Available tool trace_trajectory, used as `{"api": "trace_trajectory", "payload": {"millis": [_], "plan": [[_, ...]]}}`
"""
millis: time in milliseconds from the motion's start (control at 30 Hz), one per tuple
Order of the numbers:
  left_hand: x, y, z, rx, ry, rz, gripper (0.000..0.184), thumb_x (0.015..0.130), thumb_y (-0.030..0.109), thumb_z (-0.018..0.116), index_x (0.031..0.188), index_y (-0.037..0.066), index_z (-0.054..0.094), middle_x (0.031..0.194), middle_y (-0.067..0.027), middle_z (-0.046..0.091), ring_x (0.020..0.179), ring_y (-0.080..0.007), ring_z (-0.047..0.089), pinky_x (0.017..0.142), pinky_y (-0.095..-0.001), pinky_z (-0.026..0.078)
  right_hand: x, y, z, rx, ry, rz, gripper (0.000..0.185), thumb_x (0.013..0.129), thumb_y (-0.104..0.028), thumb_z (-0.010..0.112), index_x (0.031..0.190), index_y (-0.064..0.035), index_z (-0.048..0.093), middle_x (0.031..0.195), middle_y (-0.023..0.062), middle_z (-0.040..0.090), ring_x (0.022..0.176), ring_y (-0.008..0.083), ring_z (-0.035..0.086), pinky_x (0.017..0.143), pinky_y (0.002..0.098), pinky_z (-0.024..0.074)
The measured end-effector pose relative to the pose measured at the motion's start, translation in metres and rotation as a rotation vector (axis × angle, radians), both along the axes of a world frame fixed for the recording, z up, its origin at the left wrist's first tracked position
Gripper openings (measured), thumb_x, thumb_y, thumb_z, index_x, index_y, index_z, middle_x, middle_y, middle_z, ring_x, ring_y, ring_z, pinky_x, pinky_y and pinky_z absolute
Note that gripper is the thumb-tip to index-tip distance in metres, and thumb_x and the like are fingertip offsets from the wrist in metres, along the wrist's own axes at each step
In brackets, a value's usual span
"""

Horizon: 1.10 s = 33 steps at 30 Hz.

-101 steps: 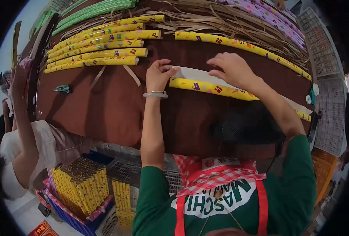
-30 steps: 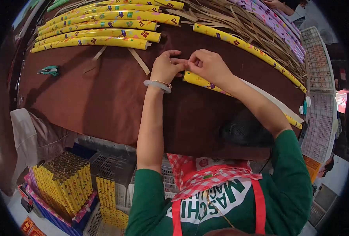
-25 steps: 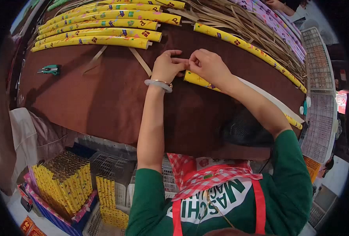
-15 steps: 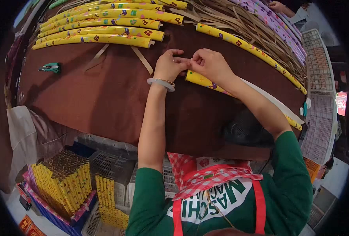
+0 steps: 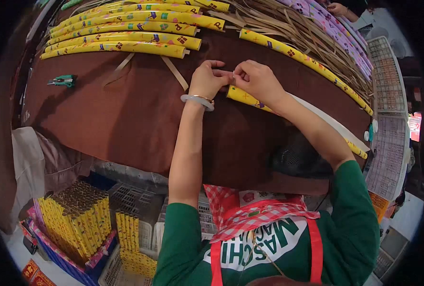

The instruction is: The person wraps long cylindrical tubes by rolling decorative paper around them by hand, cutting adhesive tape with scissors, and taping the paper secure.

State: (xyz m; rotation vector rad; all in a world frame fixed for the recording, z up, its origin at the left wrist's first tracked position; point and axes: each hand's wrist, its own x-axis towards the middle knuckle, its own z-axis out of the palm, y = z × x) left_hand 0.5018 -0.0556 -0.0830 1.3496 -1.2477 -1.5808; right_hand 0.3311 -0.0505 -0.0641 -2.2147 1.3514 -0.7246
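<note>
My left hand (image 5: 209, 81), with a bracelet above the wrist, is over the brown table, its fingertips meeting those of my right hand (image 5: 257, 80). Both hands are closed in a pinch, though one left finger sticks out apart. A tiny pale bit shows between the fingertips, too small to name. Just below them lies the end of a yellow printed tube (image 5: 246, 97); my right forearm crosses over its middle. A white strip (image 5: 324, 116) runs along the tube's far side, beyond the forearm.
Several yellow tubes (image 5: 121, 46) lie at the back left, one long tube (image 5: 302, 56) at the back right. Brown strips (image 5: 288, 28) and purple tubes (image 5: 324, 31) are behind. A green cutter (image 5: 63, 81) is at left. Bundled tubes (image 5: 80, 224) stand in a blue crate (image 5: 85, 274) below.
Both hands keep almost the same pose, fingertips together. The whole view has shifted very slightly.
</note>
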Motion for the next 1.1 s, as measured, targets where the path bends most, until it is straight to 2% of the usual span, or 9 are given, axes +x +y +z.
{"api": "trace_trajectory", "payload": {"millis": [333,533,600,700,767,800,900,967,1100], "plan": [[-0.001,0.002,0.005,0.001,0.009,0.012,0.048,0.077,0.004,0.071,0.117,-0.008,0.047,0.098,-0.014,0.067,0.083,-0.0152,0.065,0.067,-0.0257,0.055,0.0,-0.002,-0.004,-0.003,-0.01,0.007,0.011,0.076,-0.012,0.063,0.08,-0.0024,0.059,0.076,0.0131,0.059,0.071,0.0312,0.061,0.066,0.0392,0.0503],[-0.002,0.001,0.0,-0.01,0.061,0.051,0.048,0.073,0.001,0.071,0.114,-0.008,0.049,0.091,-0.0141,0.069,0.077,-0.0158,0.067,0.061,-0.0264,0.055,-0.002,-0.004,-0.001,0.082,-0.017,-0.018,0.015,0.076,-0.016,0.065,0.078,-0.0018,0.058,0.078,0.0136,0.06,0.072,0.0309,0.061,0.065,0.0387,0.05],[0.0,0.001,0.004,0.017,0.041,0.007,0.05,0.077,0.0,0.067,0.121,-0.009,0.044,0.099,-0.0148,0.067,0.085,-0.0158,0.065,0.069,-0.026,0.054,-0.002,-0.004,0.002,0.108,-0.022,-0.026,0.017,0.077,-0.017,0.065,0.078,-0.0016,0.059,0.078,0.0138,0.061,0.072,0.0306,0.062,0.065,0.0384,0.05],[-0.001,0.001,0.002,0.027,0.061,0.009,0.049,0.078,0.0,0.067,0.121,-0.009,0.044,0.099,-0.015,0.066,0.085,-0.0166,0.065,0.069,-0.0263,0.055,-0.001,-0.002,0.005,0.162,-0.061,-0.046,0.018,0.077,-0.018,0.065,0.078,-0.0013,0.059,0.079,0.0139,0.061,0.072,0.0299,0.062,0.064,0.038,0.0499],[0.0,0.0,-0.002,0.023,0.052,0.001,0.05,0.078,0.0,0.067,0.121,-0.009,0.044,0.099,-0.015,0.066,0.086,-0.0168,0.065,0.069,-0.0265,0.055,-0.002,-0.002,0.002,0.11,-0.006,-0.026,0.016,0.082,-0.016,0.064,0.083,-0.0008,0.06,0.077,0.0096,0.06,0.062,0.0148,0.06,0.059,0.028,0.0495],[0.0,-0.001,-0.003,0.019,0.043,-0.006,0.05,0.079,0.001,0.067,0.121,-0.008,0.043,0.1,-0.0151,0.066,0.086,-0.017,0.065,0.069,-0.0266,0.055,-0.002,-0.003,0.001,0.11,-0.005,-0.026,0.016,0.082,-0.016,0.064,0.083,-0.0008,0.06,0.077,0.0096,0.06,0.062,0.0148,0.06,0.059,0.028,0.0495],[0.0,-0.001,-0.004,0.022,0.058,-0.01,0.05,0.079,0.001,0.068,0.122,-0.008,0.043,0.1,-0.0153,0.066,0.086,-0.0171,0.065,0.069,-0.0269,0.055,-0.002,-0.004,-0.001,0.089,0.022,-0.015,0.015,0.082,-0.016,0.064,0.083,-0.0008,0.06,0.077,0.0093,0.06,0.062,0.015,0.059,0.059,0.0286,0.0489],[-0.001,-0.001,-0.007,0.007,0.071,0.018,0.048,0.076,0.0,0.068,0.118,-0.009,0.046,0.096,-0.0149,0.068,0.082,-0.0168,0.066,0.065,-0.0264,0.055,-0.001,-0.004,0.001,0.135,0.0,-0.04,0.017,0.079,-0.018,0.063,0.08,-0.0016,0.057,0.078,0.0147,0.059,0.073,0.0317,0.06,0.066,0.0396,0.0486],[-0.002,0.001,-0.001,-0.01,0.065,0.049,0.046,0.073,-0.001,0.068,0.114,-0.009,0.049,0.093,-0.0144,0.069,0.078,-0.0166,0.067,0.062,-0.0259,0.056,-0.001,-0.001,0.001,0.142,-0.009,-0.034,0.017,0.08,-0.017,0.062,0.082,-0.0016,0.055,0.081,0.0152,0.058,0.075,0.0324,0.059,0.067,0.04,0.0482]]}}
